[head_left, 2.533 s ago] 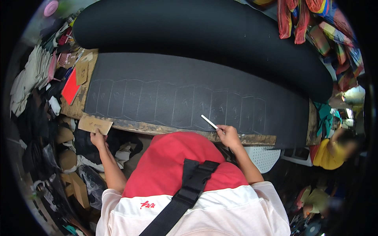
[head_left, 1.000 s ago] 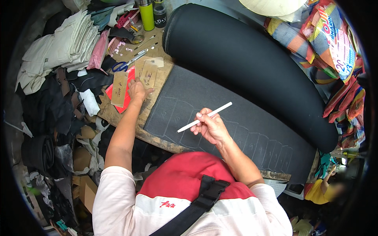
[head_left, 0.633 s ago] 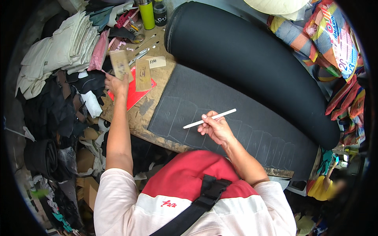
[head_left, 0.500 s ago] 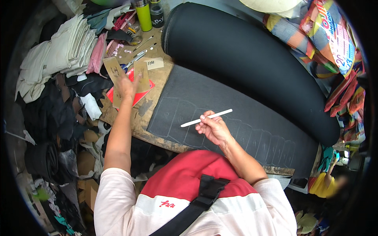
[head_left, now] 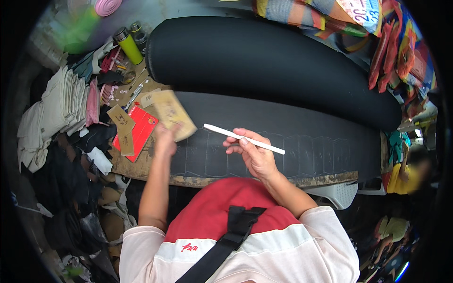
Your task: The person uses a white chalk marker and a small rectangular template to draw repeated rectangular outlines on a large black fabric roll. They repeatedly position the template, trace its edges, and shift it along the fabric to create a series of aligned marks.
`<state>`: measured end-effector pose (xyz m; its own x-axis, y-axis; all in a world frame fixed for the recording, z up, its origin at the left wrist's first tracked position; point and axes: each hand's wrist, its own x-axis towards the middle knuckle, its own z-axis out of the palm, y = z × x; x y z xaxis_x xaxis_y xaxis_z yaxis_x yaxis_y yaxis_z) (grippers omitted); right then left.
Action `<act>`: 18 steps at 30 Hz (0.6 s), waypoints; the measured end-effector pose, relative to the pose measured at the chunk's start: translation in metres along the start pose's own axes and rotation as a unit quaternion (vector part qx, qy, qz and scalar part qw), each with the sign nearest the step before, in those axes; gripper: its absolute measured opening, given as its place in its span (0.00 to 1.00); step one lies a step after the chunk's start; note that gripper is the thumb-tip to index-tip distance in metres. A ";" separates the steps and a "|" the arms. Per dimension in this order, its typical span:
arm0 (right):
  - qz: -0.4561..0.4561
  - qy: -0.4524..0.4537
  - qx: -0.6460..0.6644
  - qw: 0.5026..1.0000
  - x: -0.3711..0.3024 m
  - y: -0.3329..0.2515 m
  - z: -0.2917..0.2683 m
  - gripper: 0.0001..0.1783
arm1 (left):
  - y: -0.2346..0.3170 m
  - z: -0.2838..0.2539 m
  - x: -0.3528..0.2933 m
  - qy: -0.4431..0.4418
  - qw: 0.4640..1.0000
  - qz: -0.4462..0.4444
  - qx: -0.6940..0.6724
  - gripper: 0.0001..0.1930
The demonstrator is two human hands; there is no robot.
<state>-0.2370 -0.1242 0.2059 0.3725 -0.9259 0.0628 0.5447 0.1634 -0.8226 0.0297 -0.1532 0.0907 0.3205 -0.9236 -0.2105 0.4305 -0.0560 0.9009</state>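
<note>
A brown card pattern piece (head_left: 172, 111) is in my left hand (head_left: 166, 140), lifted over the left end of the dark material and slightly blurred. My right hand (head_left: 257, 153) grips a slim white marking pencil (head_left: 219, 129) by its middle, above the same material. That dark sheet (head_left: 236, 108) lies flat on the worktable, with a row of pale drawn outlines along its near side. Left of my left hand, a red booklet (head_left: 145, 123) rests on the wood, partly covered by another brown card piece (head_left: 121, 121).
A thick black roll of material (head_left: 264, 61) lies along the table's far side. Folded pale cloth (head_left: 56, 106), dark scraps and a green bottle (head_left: 128, 46) crowd the left. Checked bags (head_left: 292, 14) hang at upper right. A person in yellow (head_left: 401, 179) is at far right.
My left hand has carried a card piece rightward from the red booklet to the dark sheet. The pencil in my right hand has turned, its left end now tilted up. The view has shifted.
</note>
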 end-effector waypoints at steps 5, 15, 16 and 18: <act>-0.346 -0.013 -0.460 0.818 -0.003 -0.025 -0.006 0.12 | -0.001 0.111 -0.079 -0.039 0.960 -0.007 0.278 0.27; -0.404 0.009 -0.633 0.660 -0.029 -0.036 -0.041 0.23 | 0.039 0.201 -0.139 -0.155 0.963 0.024 -0.219 0.11; -0.402 -0.003 -0.621 0.673 -0.030 -0.043 -0.047 0.23 | 0.038 0.205 -0.142 -0.165 0.957 0.030 -0.235 0.11; -0.402 -0.086 -0.564 0.716 -0.030 -0.062 -0.057 0.23 | 0.032 0.217 -0.149 -0.159 0.963 0.036 -0.212 0.11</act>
<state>-0.3247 -0.1256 0.2227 0.4193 -0.4939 0.7618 -0.2812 -0.8685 -0.4083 -0.1869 -0.1001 0.2334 0.1170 -0.9925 0.0353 0.7446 0.1112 0.6582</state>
